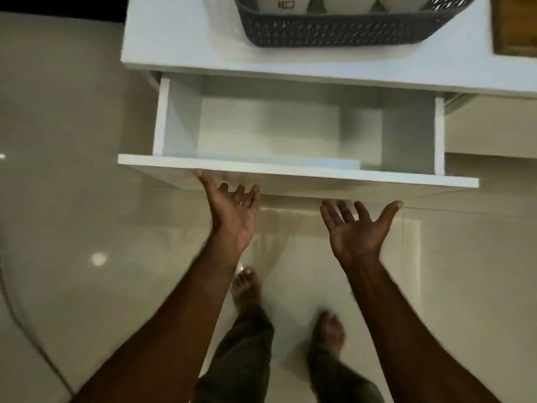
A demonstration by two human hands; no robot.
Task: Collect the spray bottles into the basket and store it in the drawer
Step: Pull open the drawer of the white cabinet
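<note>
Below the white desk, the drawer stands pulled out. Both hands, left hand and right hand, are spread palm-up beneath its front panel, gripping nothing. Behind the drawer, the grey basket holding white spray bottles sits on the desk.

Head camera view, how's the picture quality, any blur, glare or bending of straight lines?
Head view: dim, soft indoor light; the forearms, the trouser legs and bare feet are motion-blurred; a round glare spot shines on the glossy beige tiled floor; the open white drawer's front panel slants from wide-angle distortion; the dark grey woven plastic basket is cropped at the top edge.
</note>
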